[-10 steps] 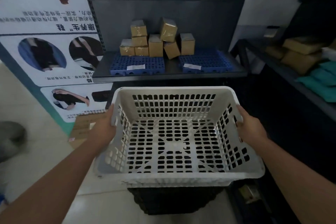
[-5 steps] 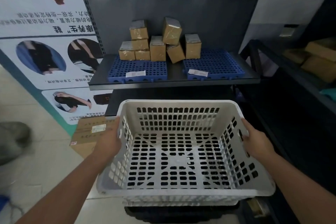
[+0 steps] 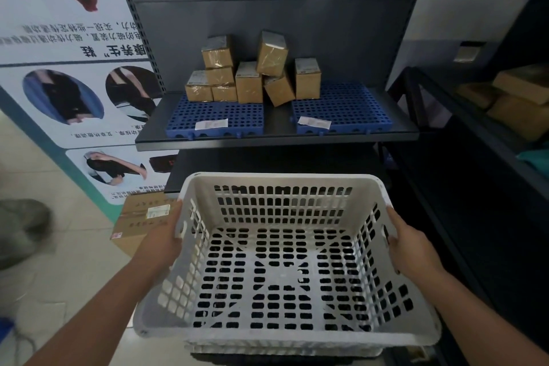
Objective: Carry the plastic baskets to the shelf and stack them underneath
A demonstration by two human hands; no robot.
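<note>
I hold a white perforated plastic basket (image 3: 282, 187) low in front of the dark metal shelf (image 3: 276, 140). My left hand (image 3: 162, 242) grips its left rim and side. On the other side, my right hand (image 3: 411, 249) grips the right rim by the handle slot. The basket is empty and sits below the shelf board's front edge, with its far rim near the dark space under the board. A second white rim (image 3: 282, 349) shows directly beneath the held basket. A dark object lies below that, mostly hidden.
Several taped cardboard boxes (image 3: 249, 74) stand on blue perforated mats (image 3: 214, 116) on the shelf board. A poster panel (image 3: 74, 92) leans at the left, with a cardboard carton (image 3: 142, 217) on the floor beside it. Another dark rack (image 3: 475, 142) with parcels runs along the right.
The basket has dropped lower and moved closer to the space under the shelf board. The black object below it has almost gone out of sight, and the view has closed in on the shelf.
</note>
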